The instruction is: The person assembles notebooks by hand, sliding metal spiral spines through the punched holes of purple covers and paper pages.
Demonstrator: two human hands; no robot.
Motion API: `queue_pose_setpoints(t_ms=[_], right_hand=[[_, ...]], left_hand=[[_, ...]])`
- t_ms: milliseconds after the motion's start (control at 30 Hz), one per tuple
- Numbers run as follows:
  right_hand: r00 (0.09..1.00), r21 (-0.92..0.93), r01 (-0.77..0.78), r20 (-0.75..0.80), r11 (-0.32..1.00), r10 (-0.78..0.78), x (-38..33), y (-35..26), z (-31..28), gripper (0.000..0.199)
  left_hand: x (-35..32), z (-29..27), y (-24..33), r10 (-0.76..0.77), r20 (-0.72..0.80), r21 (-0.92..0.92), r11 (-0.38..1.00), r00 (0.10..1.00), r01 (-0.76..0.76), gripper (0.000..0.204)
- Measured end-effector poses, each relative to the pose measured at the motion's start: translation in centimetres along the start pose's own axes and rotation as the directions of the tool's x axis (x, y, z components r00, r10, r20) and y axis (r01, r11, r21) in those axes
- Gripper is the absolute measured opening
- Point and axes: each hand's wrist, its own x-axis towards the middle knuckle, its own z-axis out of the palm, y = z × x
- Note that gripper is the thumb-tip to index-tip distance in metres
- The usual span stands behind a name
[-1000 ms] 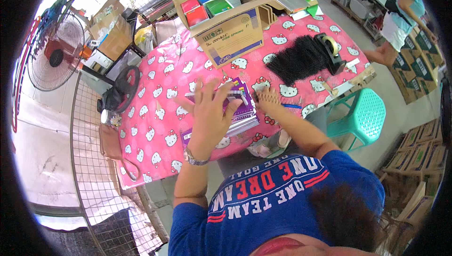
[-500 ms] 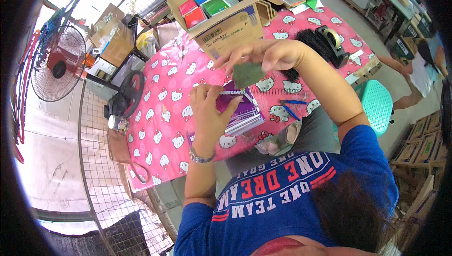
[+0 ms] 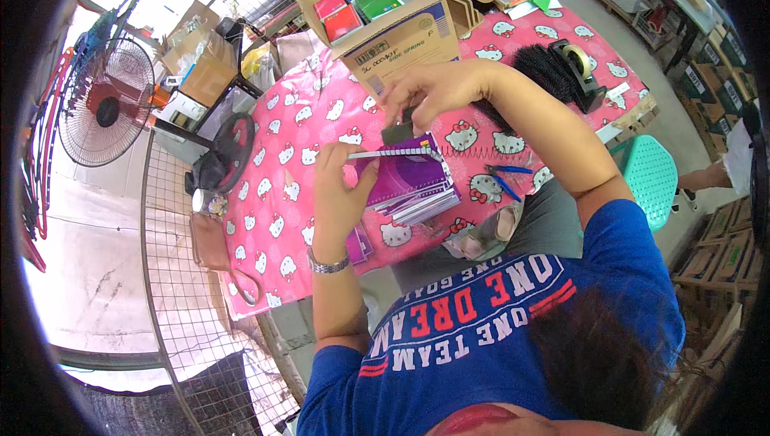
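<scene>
My left hand (image 3: pixel 341 175) grips the left end of a purple-covered notebook (image 3: pixel 393 170), fingers behind and thumb in front. The notebook's white bound edge faces up. A dark wire spiral coil (image 3: pixel 481 152) runs along that edge and sticks out well past its right end. Above the edge, my right hand (image 3: pixel 441 93) is closed with its fingertips on a small dark green pad (image 3: pixel 397 133), which touches or nearly touches the coil; the exact contact is hidden. Below lies a stack of purple notebooks (image 3: pixel 425 205). Right of it are blue-handled cutting pliers (image 3: pixel 509 179).
An open carton (image 3: pixel 401 55) of colourful small books stands at the back. A heap of black coils (image 3: pixel 545 71) lies beside a tape dispenser (image 3: pixel 581 75) on the right. A fan (image 3: pixel 108 107) stands left, a turquoise stool (image 3: pixel 646 179) right. Pink patterned cloth (image 3: pixel 281 211) covers the table.
My right hand has lowered the green pad toward the notebook's edge and turned it out of full view. The left hand's notebook now shows more of its cover. The whole view has shifted slightly.
</scene>
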Motion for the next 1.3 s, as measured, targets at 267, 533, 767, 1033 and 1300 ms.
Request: queue_pose_setpoints(t_ms=[267, 533, 767, 1033, 1300], right_hand=[[0.988, 0.300, 0.135, 0.033, 0.944, -0.152, 1.0, 0.4, -0.7, 0.056], [0.944, 0.752, 0.305, -0.156, 0.584, -0.292, 1.6, 0.1, 0.1, 0.039], [0.968, 0.375, 0.249, -0.065, 0.893, -0.243, 2.6, 0.4, 0.3, 0.047], [0.938, 0.079, -0.008, -0.345, 0.997, 0.035, 2.9, 7.1, 1.1, 0.035], [0.660, -0.460, -0.493, -0.751, 0.739, -0.026, -5.8, 25.2, 15.6, 0.059]], left_hand=[[0.7, -0.1, -1.0, -0.168, 0.128, -0.194, 0.962, 0.977, 0.191, 0.019], [1.6, 0.3, -1.1, -0.143, 0.164, -0.259, 0.948, 0.976, 0.183, 0.026], [1.6, 0.4, -1.3, -0.165, 0.147, -0.334, 0.920, 0.975, 0.206, 0.030], [1.4, -0.1, -2.1, -0.295, 0.226, -0.310, 0.882, 0.928, 0.356, 0.024], [-0.2, 0.6, -0.6, -0.462, 0.119, -0.602, 0.670, 0.879, 0.434, 0.017]])
